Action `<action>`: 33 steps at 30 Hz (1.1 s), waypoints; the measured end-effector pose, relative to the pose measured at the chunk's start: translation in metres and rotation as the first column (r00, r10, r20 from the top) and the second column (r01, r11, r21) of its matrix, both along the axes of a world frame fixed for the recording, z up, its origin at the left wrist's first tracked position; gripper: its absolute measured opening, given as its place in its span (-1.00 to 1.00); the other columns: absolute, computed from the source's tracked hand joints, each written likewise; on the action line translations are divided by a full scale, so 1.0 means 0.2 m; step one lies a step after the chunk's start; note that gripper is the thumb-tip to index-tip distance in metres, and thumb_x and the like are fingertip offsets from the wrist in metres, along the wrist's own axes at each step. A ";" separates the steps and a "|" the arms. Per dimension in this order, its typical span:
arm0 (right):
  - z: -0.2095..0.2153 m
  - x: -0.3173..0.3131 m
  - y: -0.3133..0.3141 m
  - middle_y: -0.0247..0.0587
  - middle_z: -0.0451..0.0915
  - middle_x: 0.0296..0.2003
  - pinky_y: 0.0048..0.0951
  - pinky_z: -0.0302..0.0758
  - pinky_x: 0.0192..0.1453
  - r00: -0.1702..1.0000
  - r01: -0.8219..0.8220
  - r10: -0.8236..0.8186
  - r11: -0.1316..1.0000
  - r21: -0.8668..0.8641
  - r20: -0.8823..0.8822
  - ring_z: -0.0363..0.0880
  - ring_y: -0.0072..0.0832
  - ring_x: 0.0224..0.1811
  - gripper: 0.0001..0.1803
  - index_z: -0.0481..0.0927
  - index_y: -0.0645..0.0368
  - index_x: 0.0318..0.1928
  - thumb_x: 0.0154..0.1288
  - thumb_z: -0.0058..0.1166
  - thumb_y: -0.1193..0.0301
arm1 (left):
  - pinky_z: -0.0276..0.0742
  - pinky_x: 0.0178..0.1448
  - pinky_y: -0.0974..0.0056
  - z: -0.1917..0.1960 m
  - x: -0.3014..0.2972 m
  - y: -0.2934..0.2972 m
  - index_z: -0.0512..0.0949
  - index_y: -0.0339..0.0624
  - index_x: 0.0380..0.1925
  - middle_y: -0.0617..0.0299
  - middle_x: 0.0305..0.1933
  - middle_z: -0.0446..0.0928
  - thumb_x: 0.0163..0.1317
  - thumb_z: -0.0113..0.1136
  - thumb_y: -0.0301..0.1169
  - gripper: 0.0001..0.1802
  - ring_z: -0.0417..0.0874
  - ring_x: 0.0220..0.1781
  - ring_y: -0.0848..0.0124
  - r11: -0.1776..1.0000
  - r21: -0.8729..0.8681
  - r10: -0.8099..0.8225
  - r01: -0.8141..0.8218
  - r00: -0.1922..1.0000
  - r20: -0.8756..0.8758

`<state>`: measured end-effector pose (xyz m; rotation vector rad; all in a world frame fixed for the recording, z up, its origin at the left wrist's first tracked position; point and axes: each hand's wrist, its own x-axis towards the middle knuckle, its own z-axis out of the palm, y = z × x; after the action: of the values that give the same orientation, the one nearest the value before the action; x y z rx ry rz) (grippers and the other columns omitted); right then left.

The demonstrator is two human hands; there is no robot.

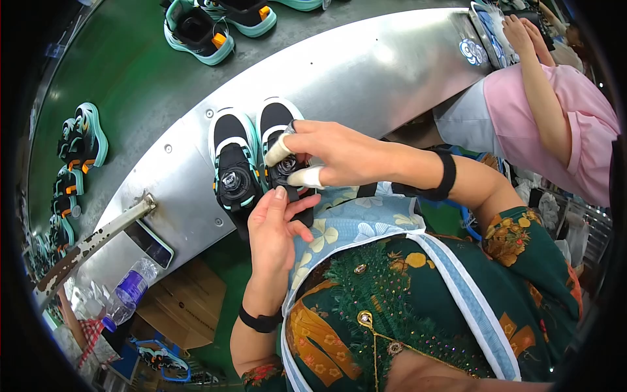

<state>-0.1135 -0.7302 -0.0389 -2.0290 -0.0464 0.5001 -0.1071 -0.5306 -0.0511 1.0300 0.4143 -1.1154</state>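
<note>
Two black sneakers with white and mint-green soles stand side by side on the metal ledge, toes pointing away from me. The left sneaker [230,140] carries a round clear dial on its tongue. My right hand [343,155] reaches over the right sneaker [274,116], its covered thumb and index finger on either side of that shoe's dial [286,164]. Pale finger covers wrap those two fingertips. Close below, my left hand [275,225] pinches the top of the same shoe's tongue between thumb and fingers. The heel of this shoe is partly hidden by my hands.
A green conveyor [140,85] carries more sneakers [196,32] beyond the curved metal ledge [339,65]. At left are a worn metal bar [98,245], a phone [151,243] and a plastic bottle [130,289]. A person in pink [542,124] works at right; a cardboard box [186,304] sits below.
</note>
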 end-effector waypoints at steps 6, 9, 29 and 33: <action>0.02 -0.06 -0.01 -0.06 0.49 -0.20 -0.29 0.48 -0.03 0.985 0.082 -0.085 0.996 0.021 0.152 0.54 -0.19 -0.14 -0.49 0.49 0.08 0.18 0.18 0.18 0.50 | 0.57 -0.60 0.40 0.00 0.00 -0.01 0.49 -0.38 -0.07 0.04 -0.08 0.59 0.46 -0.07 -0.27 -0.66 0.69 -0.07 0.21 1.000 -0.026 0.004 -0.005 1.000 -0.012; -0.01 -0.10 0.01 -0.03 0.50 -0.18 -0.29 0.47 0.00 0.989 0.121 -0.119 0.993 -0.014 0.088 0.54 -0.17 -0.12 -0.46 0.46 0.08 0.23 0.20 0.18 0.49 | 0.57 -0.59 0.39 0.01 0.01 -0.01 0.49 -0.38 -0.08 0.05 -0.09 0.59 0.46 -0.07 -0.28 -0.66 0.69 -0.07 0.22 0.999 -0.035 0.005 -0.006 1.000 -0.019; -0.33 0.46 0.24 0.08 0.49 -0.24 -0.13 0.42 -0.02 0.976 0.073 0.006 0.934 -0.349 0.218 0.43 -0.02 -0.14 -0.45 0.48 0.06 0.21 0.25 0.18 0.15 | 0.39 -0.01 0.28 -0.05 0.36 0.17 0.58 -0.24 -0.10 0.17 -0.27 0.43 0.04 0.32 -0.48 -0.64 0.49 -0.13 0.29 0.851 0.524 -0.500 0.033 0.354 0.790; -0.43 0.44 0.27 0.00 0.51 -0.26 -0.13 0.40 -0.03 0.965 -0.002 0.091 0.940 -0.340 0.244 0.41 -0.05 -0.14 -0.54 0.57 0.07 0.09 0.19 0.23 0.22 | 0.39 0.03 0.29 -0.09 0.38 0.28 0.57 -0.23 -0.03 0.17 -0.22 0.46 0.03 0.32 -0.48 -0.57 0.49 -0.11 0.29 0.929 0.262 -0.367 0.262 0.546 0.753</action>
<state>-0.0247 -0.6756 -0.1257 -2.4273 -0.1779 0.2834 -0.0313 -0.4756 -0.0682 1.6407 -0.4702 -0.8197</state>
